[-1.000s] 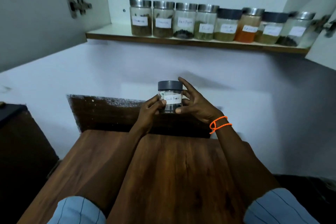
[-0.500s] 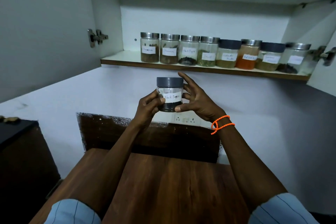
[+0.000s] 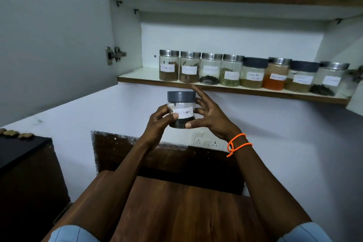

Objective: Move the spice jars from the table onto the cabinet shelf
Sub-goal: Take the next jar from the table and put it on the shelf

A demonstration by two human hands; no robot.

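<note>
A small round clear jar (image 3: 181,110) with a matte grey cap, a white handwritten paper label and dark grains in the bottom is held upright in mid-air, below the front edge of the cabinet shelf (image 3: 137,79) and above the table (image 3: 176,212); it is not touching either. The jar is pinched by the left hand (image 3: 157,124) from its left side, thumb tip pressed on the label, fingers curled round behind the glass. It is gripped by the right hand (image 3: 211,118) on the opposite side: thumb tip pressed low on the glass near the base, fingers spread and loosely bent along the right wall, index raised past the cap. An orange cord bracelet (image 3: 236,143) is worn on the right wrist. The shelf is a flat white board with a brown wood-tone edge strip. A row of jars (image 3: 253,73) is lined up on it, side by side and close together: cylindrical clear bodies, white labels, mostly brushed-metal caps, two dark grey caps; contents range from brown and green to orange and black. A metal hinge (image 3: 115,55) is fixed on the open cabinet door at left. The table is wood-grained, brown and smooth. A white socket plate (image 3: 206,140) is seen on the wall behind the right wrist.
</note>
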